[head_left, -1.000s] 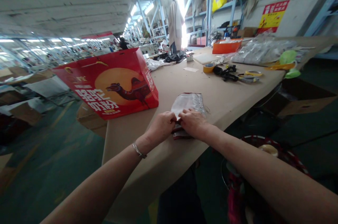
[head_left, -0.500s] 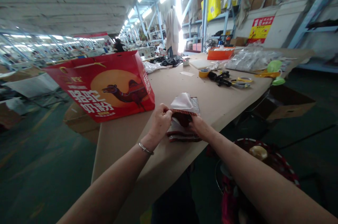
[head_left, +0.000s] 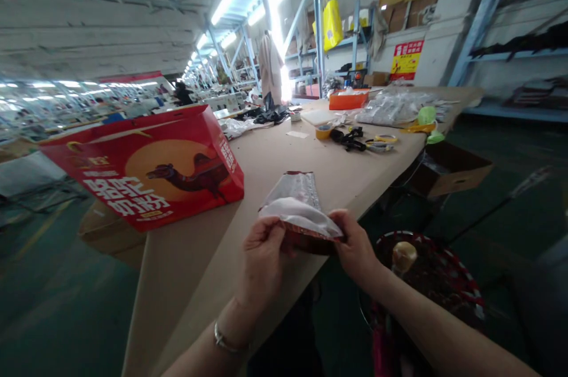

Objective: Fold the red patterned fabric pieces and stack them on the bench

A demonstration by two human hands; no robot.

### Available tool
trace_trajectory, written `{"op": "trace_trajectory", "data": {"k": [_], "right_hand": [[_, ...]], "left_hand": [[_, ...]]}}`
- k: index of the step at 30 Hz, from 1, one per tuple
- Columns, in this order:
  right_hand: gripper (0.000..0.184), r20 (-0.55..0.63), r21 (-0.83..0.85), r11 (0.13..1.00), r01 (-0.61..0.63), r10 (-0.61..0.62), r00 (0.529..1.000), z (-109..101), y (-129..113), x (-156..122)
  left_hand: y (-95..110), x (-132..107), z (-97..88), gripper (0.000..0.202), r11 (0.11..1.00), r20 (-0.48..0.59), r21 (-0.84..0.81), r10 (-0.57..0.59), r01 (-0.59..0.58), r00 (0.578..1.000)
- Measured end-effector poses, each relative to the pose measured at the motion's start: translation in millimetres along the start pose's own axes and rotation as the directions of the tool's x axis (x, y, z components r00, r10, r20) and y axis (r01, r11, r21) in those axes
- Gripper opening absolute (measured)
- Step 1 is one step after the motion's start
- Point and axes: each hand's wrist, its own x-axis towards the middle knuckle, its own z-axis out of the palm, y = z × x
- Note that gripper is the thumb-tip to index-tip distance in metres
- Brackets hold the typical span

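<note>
Left hand [head_left: 261, 261] and right hand [head_left: 357, 244] grasp a foil pouch [head_left: 295, 202] above the near edge of the tabletop [head_left: 266, 155].

Head view: each hand pinches one side, with the pouch's long axis pointing far and its dark red band near. Left of it, a red gift box [head_left: 151, 167] shows a camel and white characters reading 骆驼奶粉.

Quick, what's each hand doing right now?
Left hand: closed, pinching a silver plastic pouch with a red edge.
Right hand: closed, pinching the same pouch.
</note>
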Motion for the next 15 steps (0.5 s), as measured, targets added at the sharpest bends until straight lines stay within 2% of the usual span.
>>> {"op": "trace_trajectory", "data": {"k": [1, 2, 4, 6, 8, 9, 11, 12, 13, 14, 15], "right_hand": [[0.020, 0.009, -0.067, 0.998, -0.006, 0.007, 1.000, -16.5, -1.8, -15.3], [0.017, 0.034, -0.128, 0.992, -0.018, 0.022, 0.999, -32.1, -3.0, -31.9], [0.014, 0.100, -0.186, 0.982, -0.035, 0.055, 0.994, -57.5, -3.9, -66.9], [0.007, 0.100, -0.146, 0.984, -0.107, 0.122, 0.987, -73.3, -3.0, -100.0], [0.014, 0.080, 0.027, 0.954, -0.297, 0.295, 0.952, -81.9, -0.9, -126.0], [0.019, 0.068, 0.169, 0.896, -0.411, 0.405, 0.912, -85.0, 0.3, -135.2], [0.023, 0.063, 0.487, 0.672, -0.558, 0.610, 0.790, -91.5, 2.3, -145.7], [0.024, 0.058, 0.616, 0.552, -0.561, 0.679, 0.731, -95.2, 2.5, -147.4], [0.025, 0.044, 0.698, 0.471, -0.540, 0.725, 0.688, -99.3, 1.7, -147.2], [0.025, 0.020, 0.717, 0.460, -0.524, 0.738, 0.675, -103.7, -0.1, -145.4], [0.026, 0.007, 0.682, 0.501, -0.533, 0.724, 0.690, -108.5, -3.3, -142.2]], "left_hand": [[3.6, -11.6, 6.5, 0.017, 0.980, 0.061, -0.125, -0.146, 0.153, 0.987], [7.4, -24.0, 13.8, 0.022, 0.931, 0.140, -0.216, -0.268, 0.294, 0.953], [12.0, -47.5, 29.2, 0.027, 0.796, 0.302, -0.302, -0.442, 0.525, 0.845], [6.5, -65.7, 43.0, 0.030, 0.658, 0.421, -0.311, -0.552, 0.686, 0.720], [-11.1, -78.6, 54.4, 0.033, 0.569, 0.488, -0.264, -0.618, 0.779, 0.616], [-22.8, -83.8, 59.2, 0.034, 0.554, 0.499, -0.224, -0.642, 0.802, 0.583], [-45.5, -92.9, 67.5, 0.036, 0.556, 0.511, -0.099, -0.683, 0.825, 0.521], [-54.0, -96.4, 71.0, 0.037, 0.560, 0.527, -0.021, -0.698, 0.829, 0.485], [-59.2, -98.8, 74.5, 0.038, 0.559, 0.551, 0.057, -0.708, 0.827, 0.441], [-60.8, -99.6, 78.2, 0.039, 0.555, 0.586, 0.120, -0.709, 0.823, 0.393], [-59.0, -98.4, 82.3, 0.039, 0.550, 0.623, 0.155, -0.699, 0.821, 0.350]]}}
